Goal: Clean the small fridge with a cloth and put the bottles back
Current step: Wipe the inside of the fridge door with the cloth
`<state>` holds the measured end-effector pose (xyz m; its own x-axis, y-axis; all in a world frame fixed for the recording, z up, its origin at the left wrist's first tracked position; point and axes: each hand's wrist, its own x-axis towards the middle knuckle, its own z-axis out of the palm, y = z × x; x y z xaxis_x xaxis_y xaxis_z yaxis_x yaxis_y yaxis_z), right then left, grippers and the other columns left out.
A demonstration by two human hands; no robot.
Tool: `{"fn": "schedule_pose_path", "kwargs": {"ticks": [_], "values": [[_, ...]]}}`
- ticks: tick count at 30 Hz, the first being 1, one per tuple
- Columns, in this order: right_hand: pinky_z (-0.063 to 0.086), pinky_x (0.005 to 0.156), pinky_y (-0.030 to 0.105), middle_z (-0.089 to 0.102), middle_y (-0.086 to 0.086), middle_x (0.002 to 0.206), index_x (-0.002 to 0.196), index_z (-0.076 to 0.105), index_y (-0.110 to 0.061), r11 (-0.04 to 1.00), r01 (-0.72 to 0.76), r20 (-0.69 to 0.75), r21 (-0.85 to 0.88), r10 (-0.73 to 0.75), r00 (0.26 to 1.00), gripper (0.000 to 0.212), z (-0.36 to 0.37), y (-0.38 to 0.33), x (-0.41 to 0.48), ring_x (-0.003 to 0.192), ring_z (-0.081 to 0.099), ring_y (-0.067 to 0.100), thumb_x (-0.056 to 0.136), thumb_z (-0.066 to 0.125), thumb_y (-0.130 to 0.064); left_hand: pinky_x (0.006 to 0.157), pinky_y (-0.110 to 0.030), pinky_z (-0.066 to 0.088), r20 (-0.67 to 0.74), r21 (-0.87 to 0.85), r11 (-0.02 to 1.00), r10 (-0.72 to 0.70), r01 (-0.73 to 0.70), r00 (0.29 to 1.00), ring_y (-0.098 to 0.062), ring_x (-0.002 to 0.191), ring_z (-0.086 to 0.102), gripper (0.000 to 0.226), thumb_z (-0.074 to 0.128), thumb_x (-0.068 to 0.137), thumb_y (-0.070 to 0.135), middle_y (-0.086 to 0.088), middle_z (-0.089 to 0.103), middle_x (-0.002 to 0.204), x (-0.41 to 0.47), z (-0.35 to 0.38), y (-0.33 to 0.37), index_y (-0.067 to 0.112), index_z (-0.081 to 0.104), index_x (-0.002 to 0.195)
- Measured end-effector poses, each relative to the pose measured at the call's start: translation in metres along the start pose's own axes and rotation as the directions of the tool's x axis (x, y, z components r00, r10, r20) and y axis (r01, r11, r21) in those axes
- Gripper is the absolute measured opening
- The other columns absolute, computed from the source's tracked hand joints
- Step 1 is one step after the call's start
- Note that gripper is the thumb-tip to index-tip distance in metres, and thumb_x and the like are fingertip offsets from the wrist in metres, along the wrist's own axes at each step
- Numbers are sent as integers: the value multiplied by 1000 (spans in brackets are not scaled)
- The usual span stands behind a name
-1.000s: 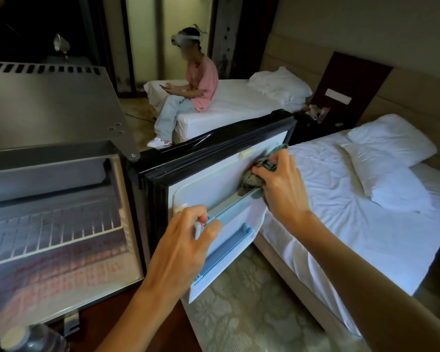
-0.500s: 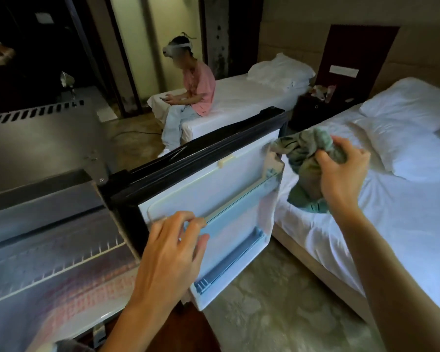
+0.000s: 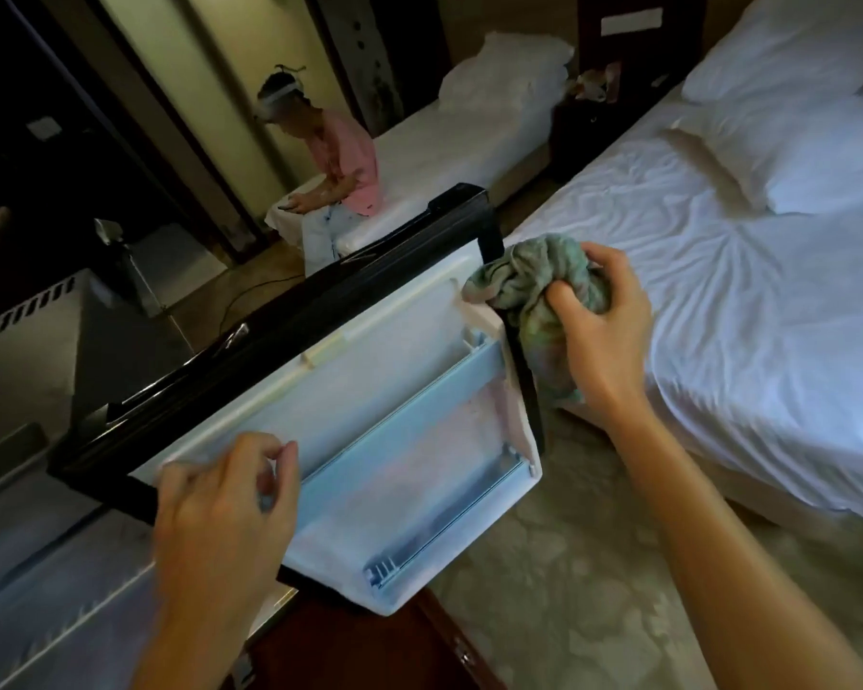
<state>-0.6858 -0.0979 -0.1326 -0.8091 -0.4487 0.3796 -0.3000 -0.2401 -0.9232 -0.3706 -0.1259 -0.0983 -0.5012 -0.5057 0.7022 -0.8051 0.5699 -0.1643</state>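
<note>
Head view: right hand [image 3: 604, 336] grips cloth [image 3: 534, 286] by fridge door [image 3: 384, 415], left hand [image 3: 220, 520] curled, hold unclear; bed [image 3: 718, 316] beside.

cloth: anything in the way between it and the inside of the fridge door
Nothing visible. The right hand grips the cloth at the outer corner of the fridge door; its racks hold nothing, and the left hand is at the hinge end, aside.

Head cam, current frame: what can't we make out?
All head view:
- Left hand: motion-blurred; whether its fingers touch the fridge door is unclear.
- Fridge interior: blurred, cut off by the left and bottom edges.
- Bottles: none in view.
- Cloth: bunched in the right hand, whose fingers cover part of it; contact with the door unclear.
</note>
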Motion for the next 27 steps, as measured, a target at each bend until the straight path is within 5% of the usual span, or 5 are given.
{"fn": "schedule_pose_path", "kwargs": {"ticks": [6, 11, 16, 21, 27], "values": [[52, 80, 18, 69, -8, 98, 107, 68, -13, 986, -98, 95, 133, 85, 992, 22, -11, 8, -5, 93, 64, 0, 85, 67, -9, 64, -23, 39, 28, -289, 942, 187, -171, 982, -6, 66, 40, 13, 60, 95, 22, 11, 53, 72, 57, 6, 95, 14, 63, 85], [50, 88, 25, 65, -3, 109, 114, 64, -22, 993, -47, 124, 109, 33, 992, 32, -11, 15, -16, 103, 60, 8, 83, 67, -18, 77, -33, 43, 210, -222, 972, 121, -74, 970, -21, 95, 57, 31, 60, 89, 32, -3, 67, 107, 76, 46, 148, 14, 67, 113], [39, 87, 6, 52, 4, 112, 122, 64, -27, 999, 12, 47, 38, -14, 999, 43, -8, 18, -15, 102, 52, 3, 81, 69, -17, 74, -36, 43, 218, -185, 983, 42, -1, 975, -25, 87, 60, 25, 75, 83, 18, -6, 67, 99, 75, 67, 152, 12, 70, 108], [45, 94, 16, 40, 5, 120, 119, 68, -17, 999, 42, -114, -25, -44, 992, 37, -11, 27, -5, 107, 51, 7, 81, 68, -16, 72, -42, 45, 224, -170, 984, -9, 48, 974, -29, 79, 62, 21, 78, 82, 18, -8, 67, 94, 81, 74, 147, 9, 74, 101], [40, 91, 13, 49, 0, 120, 124, 64, -18, 987, 140, 224, -74, -121, 967, 47, -1, 29, -10, 106, 49, 5, 78, 63, -25, 68, -46, 50, 245, -246, 966, -11, 74, 969, -33, 79, 60, 20, 75, 85, 16, -10, 60, 94, 81, 76, 143, 7, 73, 103]]}}
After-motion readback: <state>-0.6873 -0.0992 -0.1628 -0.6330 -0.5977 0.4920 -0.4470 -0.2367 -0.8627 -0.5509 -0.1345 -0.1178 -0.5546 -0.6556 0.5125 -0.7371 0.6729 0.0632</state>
